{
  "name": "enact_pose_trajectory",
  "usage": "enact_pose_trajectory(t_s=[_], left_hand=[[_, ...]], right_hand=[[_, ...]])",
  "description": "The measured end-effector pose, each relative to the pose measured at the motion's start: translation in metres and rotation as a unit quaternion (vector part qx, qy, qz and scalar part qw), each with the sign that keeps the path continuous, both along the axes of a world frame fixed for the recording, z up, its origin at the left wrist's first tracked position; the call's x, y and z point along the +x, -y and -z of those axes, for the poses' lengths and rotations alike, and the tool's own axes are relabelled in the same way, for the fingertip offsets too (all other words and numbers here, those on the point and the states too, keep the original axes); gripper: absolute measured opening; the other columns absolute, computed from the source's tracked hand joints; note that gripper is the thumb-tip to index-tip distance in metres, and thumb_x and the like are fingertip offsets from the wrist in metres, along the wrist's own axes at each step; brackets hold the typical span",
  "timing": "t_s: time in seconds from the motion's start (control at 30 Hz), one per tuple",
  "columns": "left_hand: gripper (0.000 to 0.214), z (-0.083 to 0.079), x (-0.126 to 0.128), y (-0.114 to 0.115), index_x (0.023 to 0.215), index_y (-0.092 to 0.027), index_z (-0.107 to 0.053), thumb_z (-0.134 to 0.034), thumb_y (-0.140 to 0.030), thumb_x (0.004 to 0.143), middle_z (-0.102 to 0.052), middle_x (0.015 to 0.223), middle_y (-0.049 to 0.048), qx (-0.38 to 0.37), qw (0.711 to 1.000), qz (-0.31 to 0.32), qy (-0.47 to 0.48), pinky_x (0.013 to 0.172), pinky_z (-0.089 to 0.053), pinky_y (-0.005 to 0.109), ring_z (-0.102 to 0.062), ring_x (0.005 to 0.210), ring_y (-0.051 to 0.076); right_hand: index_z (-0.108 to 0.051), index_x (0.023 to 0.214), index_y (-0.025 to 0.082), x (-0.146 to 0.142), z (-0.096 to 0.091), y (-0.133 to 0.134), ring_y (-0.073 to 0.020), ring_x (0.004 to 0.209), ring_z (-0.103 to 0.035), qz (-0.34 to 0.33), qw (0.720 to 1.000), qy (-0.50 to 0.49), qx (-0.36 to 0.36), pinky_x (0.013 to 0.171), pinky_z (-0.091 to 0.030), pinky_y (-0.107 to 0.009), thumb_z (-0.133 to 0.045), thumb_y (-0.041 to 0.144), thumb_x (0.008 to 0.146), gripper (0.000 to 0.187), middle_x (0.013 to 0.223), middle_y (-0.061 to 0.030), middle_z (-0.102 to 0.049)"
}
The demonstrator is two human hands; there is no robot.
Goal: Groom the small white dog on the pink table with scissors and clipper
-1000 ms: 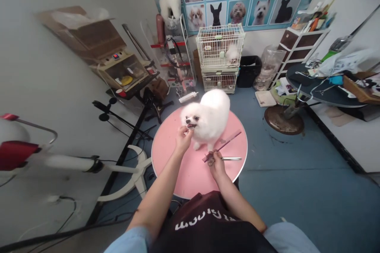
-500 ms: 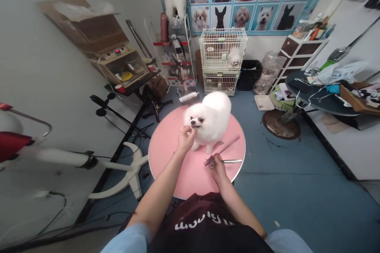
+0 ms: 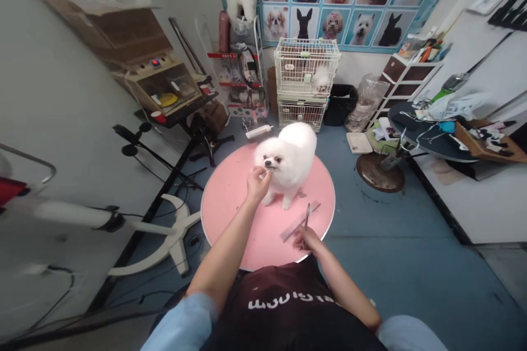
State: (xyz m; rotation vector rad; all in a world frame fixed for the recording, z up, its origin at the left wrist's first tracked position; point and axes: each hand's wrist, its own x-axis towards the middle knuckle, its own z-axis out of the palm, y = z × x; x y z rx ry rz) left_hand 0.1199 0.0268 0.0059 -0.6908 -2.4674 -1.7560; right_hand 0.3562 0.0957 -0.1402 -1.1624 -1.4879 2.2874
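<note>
A fluffy white dog (image 3: 290, 167) stands on the round pink grooming table (image 3: 230, 192), facing me. My left hand (image 3: 258, 184) reaches up to its muzzle, with thumb and fingers pinched at the chin just under the mouth. Near the table's front right edge, my right hand (image 3: 308, 238) is closed around scissors (image 3: 307, 215), whose blades point away from me. A comb (image 3: 302, 220) slants across the pink surface right beside that hand. It is slightly blurred, and whether the fingers still touch it I cannot tell.
White wire cages (image 3: 302, 74), the upper holding a white animal, stand behind the table. A dark side table (image 3: 428, 137) with clutter is at right. On the left are a white stand base (image 3: 177, 230) and a black stand (image 3: 160, 153). A white tray (image 3: 359, 142) lies on the floor.
My right hand has come toward me, and the scissors have swung from pointing right to pointing away. The comb has shifted nearer to me. My left hand stays at the dog's chin.
</note>
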Motion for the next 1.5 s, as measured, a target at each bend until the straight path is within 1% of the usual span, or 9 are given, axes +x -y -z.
enact_pose_trajectory(t_s=[0.1,0.17,0.27,0.47,0.63,0.8,0.9,1.33,1.5], left_hand=[[0.018,-0.002,0.0,-0.006,0.06,-0.02,-0.053,-0.068,-0.023,0.071,-0.054,0.075,0.0019,0.011,1.0,0.002,0.007,0.073,-0.042,0.028,-0.05,0.076,0.017],[0.018,-0.004,-0.001,-0.01,0.06,-0.02,-0.053,-0.067,-0.022,0.071,-0.053,0.075,0.0017,0.013,1.0,0.0,0.005,0.074,-0.042,0.028,-0.05,0.077,0.017],[0.02,-0.004,-0.002,-0.013,0.059,-0.02,-0.052,-0.067,-0.02,0.071,-0.052,0.074,0.0018,0.006,1.0,-0.005,0.0,0.075,-0.042,0.028,-0.051,0.077,0.017],[0.025,0.001,-0.005,-0.014,0.056,-0.021,-0.048,-0.068,-0.02,0.071,-0.051,0.072,0.0015,-0.004,1.0,-0.002,-0.01,0.074,-0.041,0.027,-0.049,0.078,0.018],[0.026,0.002,-0.005,-0.011,0.056,-0.02,-0.049,-0.07,-0.024,0.072,-0.051,0.072,0.0025,0.003,1.0,-0.006,-0.009,0.075,-0.041,0.028,-0.05,0.079,0.018],[0.025,0.002,-0.005,-0.01,0.059,-0.02,-0.052,-0.068,-0.031,0.074,-0.054,0.073,0.0031,-0.007,1.0,-0.003,-0.021,0.075,-0.043,0.028,-0.051,0.079,0.018],[0.023,0.003,-0.005,-0.008,0.06,-0.02,-0.053,-0.068,-0.029,0.075,-0.055,0.073,0.0029,-0.019,0.999,-0.01,-0.03,0.076,-0.044,0.028,-0.052,0.08,0.018],[0.029,0.008,-0.006,-0.007,0.056,-0.02,-0.047,-0.068,-0.025,0.074,-0.051,0.069,0.0018,-0.003,0.999,-0.012,-0.034,0.075,-0.044,0.027,-0.05,0.078,0.017],[0.03,0.008,-0.006,-0.008,0.055,-0.02,-0.045,-0.069,-0.026,0.073,-0.051,0.069,0.0017,0.003,1.0,-0.006,-0.028,0.074,-0.044,0.027,-0.05,0.077,0.017]], right_hand=[[-0.052,0.065,0.021,-0.015,-0.016,-0.004,-0.0142,0.045,-0.054,-0.092,0.995,0.018,0.046,0.046,-0.036,-0.023,-0.078,0.027,0.059,0.027,0.05,0.002,-0.059],[-0.053,0.068,0.02,-0.029,-0.028,-0.009,-0.0169,0.057,-0.059,-0.092,0.979,0.055,0.172,0.054,-0.041,-0.025,-0.078,0.026,0.059,0.027,0.061,-0.0005,-0.064],[-0.06,0.089,0.019,-0.048,-0.045,-0.02,-0.0225,0.077,-0.065,-0.113,0.911,0.14,0.372,0.065,-0.042,-0.028,-0.069,0.027,0.074,0.019,0.083,-0.0068,-0.071],[-0.055,0.123,0.015,-0.066,-0.07,-0.039,-0.0286,0.103,-0.065,-0.147,0.803,0.203,0.54,0.083,-0.044,-0.034,-0.06,0.03,0.086,0.04,0.114,-0.0167,-0.068],[-0.056,0.123,0.014,-0.067,-0.076,-0.046,-0.0268,0.094,-0.068,-0.164,0.795,0.262,0.522,0.078,-0.045,-0.034,-0.044,0.022,0.096,0.031,0.112,-0.0173,-0.068],[-0.056,0.12,0.011,-0.07,-0.075,-0.039,-0.0288,0.104,-0.065,-0.159,0.77,0.244,0.567,0.084,-0.044,-0.034,-0.055,0.03,0.091,0.035,0.115,-0.0177,-0.066],[-0.054,0.123,0.011,-0.073,-0.077,-0.034,-0.0253,0.097,-0.067,-0.167,0.784,0.261,0.538,0.078,-0.045,-0.032,-0.042,0.021,0.096,0.031,0.113,-0.0152,-0.068],[-0.051,0.122,0.01,-0.074,-0.086,-0.025,-0.0292,0.105,-0.064,-0.165,0.784,0.244,0.546,0.082,-0.046,-0.034,-0.056,0.03,0.09,0.038,0.12,-0.0192,-0.064],[-0.048,0.123,0.013,-0.075,-0.088,-0.019,-0.0254,0.097,-0.067,-0.168,0.814,0.24,0.502,0.075,-0.046,-0.031,-0.048,0.021,0.092,0.032,0.111,-0.0147,-0.068]])
